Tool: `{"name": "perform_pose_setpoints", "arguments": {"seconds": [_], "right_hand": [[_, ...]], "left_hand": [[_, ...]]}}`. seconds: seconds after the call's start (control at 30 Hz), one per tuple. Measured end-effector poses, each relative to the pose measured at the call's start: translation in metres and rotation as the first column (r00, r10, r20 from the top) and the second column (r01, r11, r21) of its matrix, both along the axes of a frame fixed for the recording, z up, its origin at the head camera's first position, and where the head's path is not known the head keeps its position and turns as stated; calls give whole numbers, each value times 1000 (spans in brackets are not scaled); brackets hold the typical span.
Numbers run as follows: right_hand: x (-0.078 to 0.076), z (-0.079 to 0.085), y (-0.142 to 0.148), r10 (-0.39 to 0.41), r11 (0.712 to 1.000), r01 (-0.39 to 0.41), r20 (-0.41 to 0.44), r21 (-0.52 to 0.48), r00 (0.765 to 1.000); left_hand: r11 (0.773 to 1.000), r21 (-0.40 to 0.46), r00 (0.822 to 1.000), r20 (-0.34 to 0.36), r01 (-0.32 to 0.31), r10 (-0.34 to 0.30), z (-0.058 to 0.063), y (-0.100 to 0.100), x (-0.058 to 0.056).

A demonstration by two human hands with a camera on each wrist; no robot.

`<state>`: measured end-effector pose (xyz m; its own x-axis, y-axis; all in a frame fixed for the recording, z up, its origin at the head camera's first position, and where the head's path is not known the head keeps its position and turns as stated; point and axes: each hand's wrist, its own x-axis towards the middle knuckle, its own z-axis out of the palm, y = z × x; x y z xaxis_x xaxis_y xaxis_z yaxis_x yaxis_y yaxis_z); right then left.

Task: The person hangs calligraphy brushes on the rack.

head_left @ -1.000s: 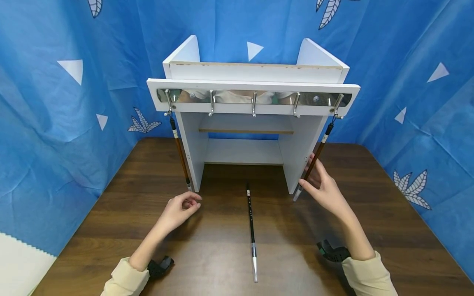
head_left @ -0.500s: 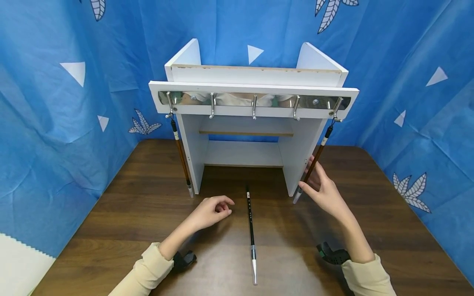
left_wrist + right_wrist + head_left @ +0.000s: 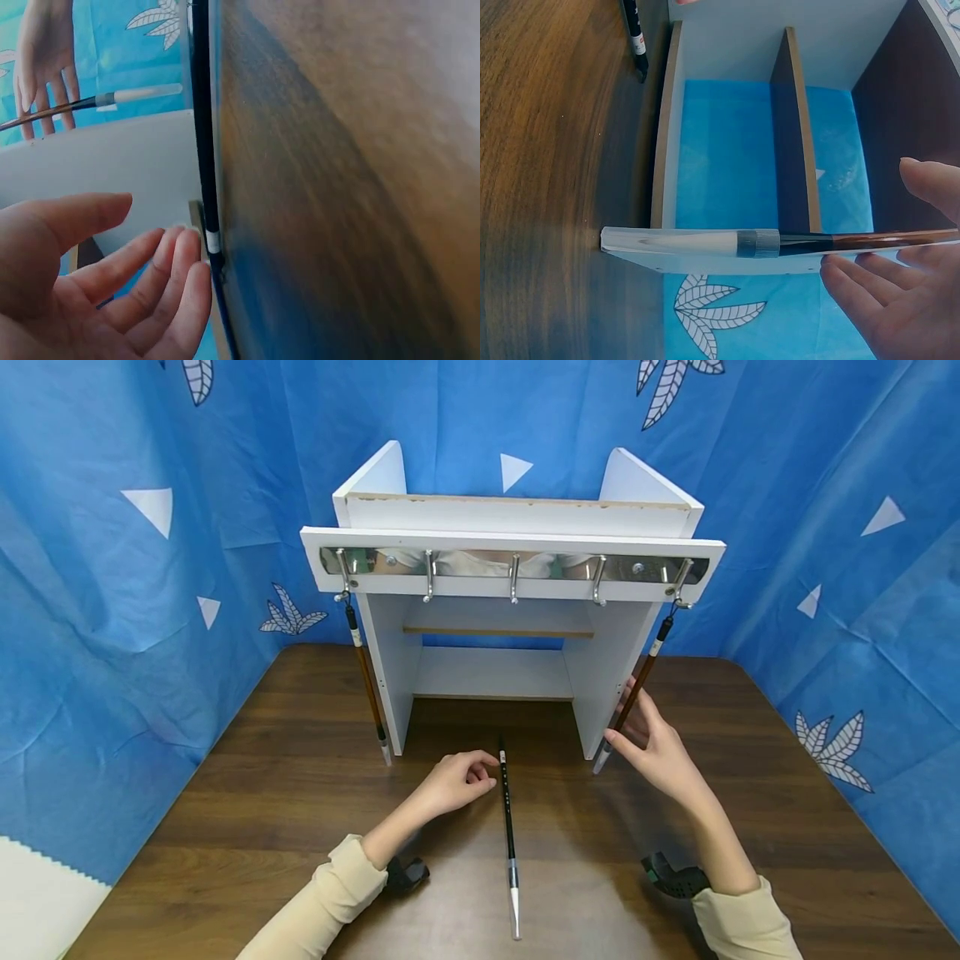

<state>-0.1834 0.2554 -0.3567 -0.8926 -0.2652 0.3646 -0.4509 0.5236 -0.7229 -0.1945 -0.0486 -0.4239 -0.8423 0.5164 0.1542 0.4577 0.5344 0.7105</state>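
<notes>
On the table a black calligraphy brush lies lengthwise, its white bristles under a clear cap towards me. My left hand is just left of its far end, fingers loosely bent. In the left wrist view the fingertips are right at the pale band of the black brush, the thumb well apart. A brown calligraphy brush hangs by its loop from the rightmost hook. My right hand is around its lower part, thumb and fingers spread. The right wrist view shows a gap between thumb and brown brush.
A white shelf unit stands at the back of the wooden table, with a row of several metal hooks along its front board. Another brown brush hangs from the leftmost hook. Blue patterned cloth surrounds the table.
My left hand has moved right, from beside the left hanging brush to the far end of the black brush. The right hand has stayed at the right hanging brush.
</notes>
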Motion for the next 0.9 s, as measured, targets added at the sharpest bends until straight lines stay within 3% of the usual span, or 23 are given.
{"name": "perform_pose_setpoints", "arguments": {"seconds": [0.13, 0.3, 0.43, 0.67, 0.9], "right_hand": [[0, 0, 0, 3, 1000, -4, -6, -6, 1000], [1, -1, 0, -1, 1000, 1, -3, 1, 1000], [1, 0, 0, -4, 1000, 4, -1, 7, 1000], [2, 0, 0, -7, 1000, 7, -6, 9, 1000], [2, -1, -1, -18, 1000, 18, -8, 14, 1000]], "left_hand": [[993, -88, 997, -27, -77, 75, -2, 9, -2], [961, -234, 988, -78, -150, 135, -3, 18, -4], [928, -338, 986, -94, -159, 135, -3, 24, -4], [841, -507, 979, -166, -187, 117, -1, 34, -4], [824, -540, 982, -157, -175, 105, 2, 39, -7]]}}
